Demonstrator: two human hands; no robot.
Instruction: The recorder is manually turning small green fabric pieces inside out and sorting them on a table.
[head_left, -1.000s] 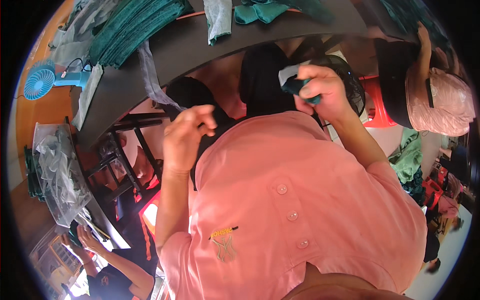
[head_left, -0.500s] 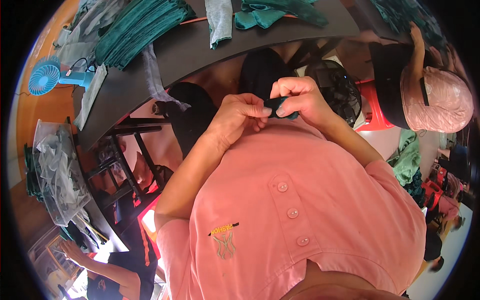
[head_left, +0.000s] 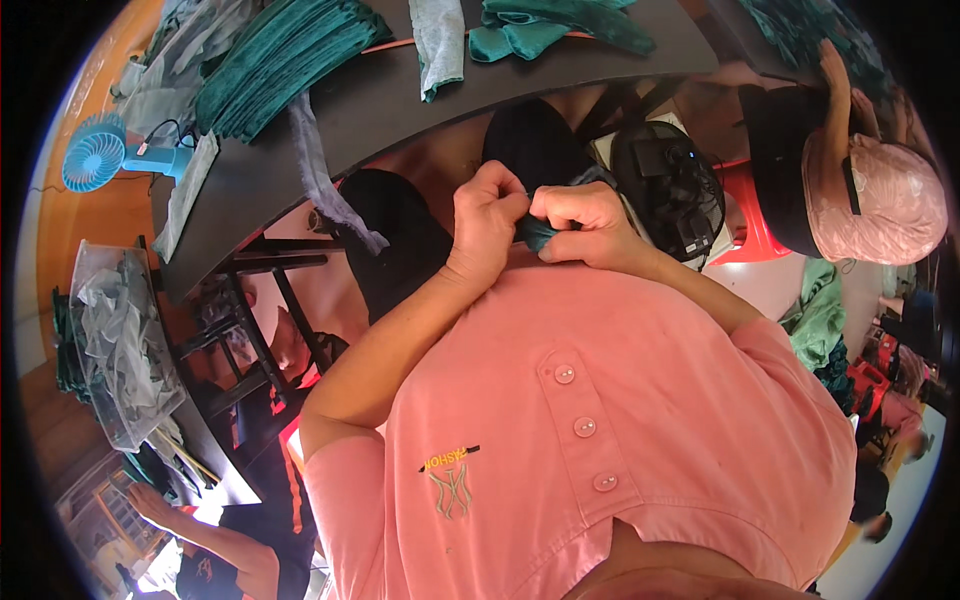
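Close together in front of my pink shirt, both hands grip a small dark green velvet piece (head_left: 537,236). My left hand (head_left: 487,218) pinches its left side, fingers curled and pressed together. My right hand (head_left: 585,222) is closed round the other side, its knuckles next to the left fingertips. A bit of greyish cloth shows just beyond the right knuckles. Most of the piece is hidden by my fingers. Beyond the hands, on the dark table (head_left: 390,105), lie a stack of green velvet strips (head_left: 290,65), a pale grey-green strip (head_left: 437,45) and folded green velvet (head_left: 560,28).
A blue fan (head_left: 97,153) stands at the table's left edge. A clear bin of grey cloth (head_left: 125,335) is at the left. To the right are a black bag (head_left: 665,180), a red stool (head_left: 745,215) and a seated person (head_left: 870,200). Another person's arm (head_left: 220,545) shows lower left.
My left hand has risen and turned, its fingers curling tighter. My right hand has lowered slightly, and the velvet piece is turned and more covered by my fingers.
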